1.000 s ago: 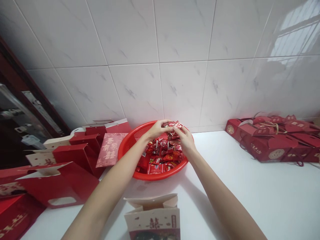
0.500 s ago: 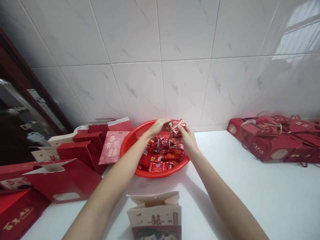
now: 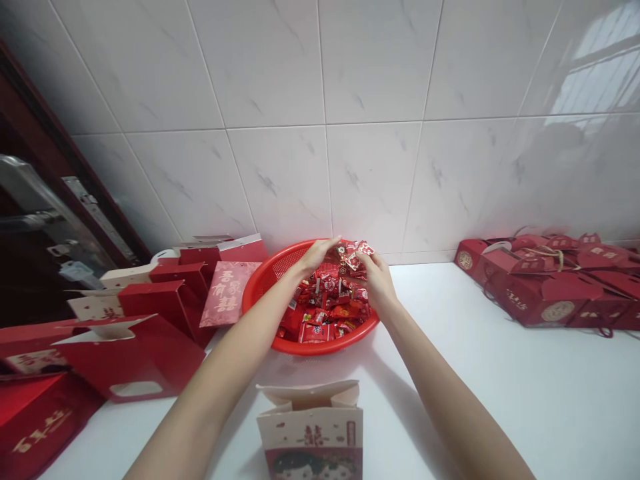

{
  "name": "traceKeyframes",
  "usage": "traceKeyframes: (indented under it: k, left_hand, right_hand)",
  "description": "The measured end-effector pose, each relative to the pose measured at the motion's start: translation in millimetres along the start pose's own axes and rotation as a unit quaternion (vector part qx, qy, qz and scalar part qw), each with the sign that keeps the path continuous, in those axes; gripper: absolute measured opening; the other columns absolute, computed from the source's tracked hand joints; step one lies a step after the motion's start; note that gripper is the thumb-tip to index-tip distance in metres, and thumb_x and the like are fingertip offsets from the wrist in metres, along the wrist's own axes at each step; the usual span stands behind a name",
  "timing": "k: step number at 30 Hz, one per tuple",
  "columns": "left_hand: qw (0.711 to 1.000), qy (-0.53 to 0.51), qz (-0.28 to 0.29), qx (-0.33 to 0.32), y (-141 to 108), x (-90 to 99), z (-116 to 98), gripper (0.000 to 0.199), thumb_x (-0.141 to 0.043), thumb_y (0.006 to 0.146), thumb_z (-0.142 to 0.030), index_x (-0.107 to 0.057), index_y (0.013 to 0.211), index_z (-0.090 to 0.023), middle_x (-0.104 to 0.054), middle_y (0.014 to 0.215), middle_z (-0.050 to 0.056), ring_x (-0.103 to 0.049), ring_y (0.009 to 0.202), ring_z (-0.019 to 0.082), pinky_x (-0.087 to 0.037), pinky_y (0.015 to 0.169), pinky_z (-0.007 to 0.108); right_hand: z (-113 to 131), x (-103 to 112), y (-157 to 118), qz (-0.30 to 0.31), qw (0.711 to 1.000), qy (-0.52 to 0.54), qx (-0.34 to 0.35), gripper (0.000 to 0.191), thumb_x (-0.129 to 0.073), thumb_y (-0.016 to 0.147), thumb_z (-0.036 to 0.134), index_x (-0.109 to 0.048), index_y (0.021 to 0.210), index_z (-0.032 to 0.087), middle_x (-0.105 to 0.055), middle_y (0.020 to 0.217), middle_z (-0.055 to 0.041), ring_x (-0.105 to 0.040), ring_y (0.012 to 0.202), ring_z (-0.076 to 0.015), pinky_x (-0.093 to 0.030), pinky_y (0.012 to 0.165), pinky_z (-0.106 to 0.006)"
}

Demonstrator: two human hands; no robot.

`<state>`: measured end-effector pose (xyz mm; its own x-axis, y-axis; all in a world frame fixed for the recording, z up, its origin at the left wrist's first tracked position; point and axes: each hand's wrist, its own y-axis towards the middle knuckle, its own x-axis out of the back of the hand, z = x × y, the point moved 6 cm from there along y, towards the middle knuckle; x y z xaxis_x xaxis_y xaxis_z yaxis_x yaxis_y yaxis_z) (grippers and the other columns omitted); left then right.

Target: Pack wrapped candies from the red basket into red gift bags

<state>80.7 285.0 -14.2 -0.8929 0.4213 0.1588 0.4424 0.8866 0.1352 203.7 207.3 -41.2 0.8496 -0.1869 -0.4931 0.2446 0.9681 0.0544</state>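
A red plastic basket [image 3: 330,347] holds a heap of wrapped candies [image 3: 320,313], mostly red. Over its far side, my left hand [image 3: 317,256] curves around a few candies; its index finger stretches toward the wall and the other fingertips are partly hidden. Facing it, my right hand [image 3: 379,279] pinches a red-and-white patterned candy packet [image 3: 359,254] between thumb and fingers. More small packets lie bunched between the two hands. In front of the basket, close to me, stands a paper gift bag [image 3: 313,433] with its top open, cream above and red below.
Several red and cream gift bags [image 3: 150,353] stand at the left, with a pink card-like bag [image 3: 227,293] against the basket. A red box [image 3: 43,420] sits at the near left. Folded red gift boxes [image 3: 545,287] are piled at the right. A tiled wall [image 3: 375,180] rises behind the white table [image 3: 450,340].
My left index finger has straightened a little. The packets between my hands have shifted slightly, and a gold-patterned one now shows. The view has moved a little.
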Motion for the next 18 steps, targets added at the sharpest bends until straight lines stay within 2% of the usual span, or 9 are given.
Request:
traceKeyframes:
  k: [3,5,10,14,18]
  left_hand:
    - [0.999,-0.002,0.006,-0.035,-2.2,-3.2,-6.1,0.056,-0.079,0.059,-0.069,-0.068,0.071,-0.015,-0.068,0.072,0.002,-0.059,0.070,0.016,-0.047,0.074,0.029]
    - [0.999,-0.007,0.004,-0.038,-2.4,-3.8,-6.9,0.056,-0.079,0.059,-0.069,-0.067,0.069,-0.015,-0.068,0.071,0.002,-0.060,0.069,0.016,-0.047,0.073,0.029]
    - [0.999,-0.009,-0.029,0.022,5.4,5.5,8.5,0.058,-0.056,0.080,-0.071,-0.066,0.067,-0.016,-0.066,0.064,0.004,-0.060,0.063,0.015,-0.049,0.071,0.028]
    - [0.988,0.142,-0.045,0.043,9.7,13.7,23.1,0.042,-0.051,0.089,-0.049,-0.067,0.069,-0.016,-0.067,0.064,0.004,-0.062,0.064,0.015,-0.049,0.069,0.026]
    - [0.974,0.220,0.016,0.060,3.4,6.9,29.0,0.019,-0.061,0.077,-0.026,-0.071,0.065,-0.016,-0.069,0.062,0.003,-0.063,0.065,0.015,-0.047,0.065,0.024]
  right_hand:
    - [-0.1,-0.6,-0.2,-0.004,1.000,0.003,-0.010,0.010,-0.066,0.077,0.027,-0.069,0.085,0.021,-0.069,0.075,0.0026,-0.064,0.071,-0.0149,-0.057,0.057,-0.025]
    - [-0.5,-0.3,-0.1,-0.009,1.000,0.008,-0.017,0.007,-0.065,0.077,0.026,-0.069,0.082,0.021,-0.067,0.070,0.0032,-0.062,0.068,-0.0141,-0.058,0.058,-0.025]
    - [0.4,3.3,2.4,-0.030,0.999,0.034,-0.009,0.007,-0.064,0.079,0.026,-0.066,0.076,0.020,-0.066,0.068,0.0024,-0.062,0.065,-0.0152,-0.060,0.060,-0.030]
    - [2.2,9.2,4.7,-0.062,0.996,0.067,0.017,0.010,-0.063,0.080,0.026,-0.062,0.073,0.019,-0.065,0.069,0.0021,-0.062,0.067,-0.0151,-0.062,0.062,-0.033]
    - [2.9,10.6,5.9,-0.059,0.994,0.087,0.033,0.011,-0.066,0.079,0.027,-0.060,0.074,0.019,-0.066,0.068,0.0019,-0.064,0.066,-0.0152,-0.061,0.060,-0.031]
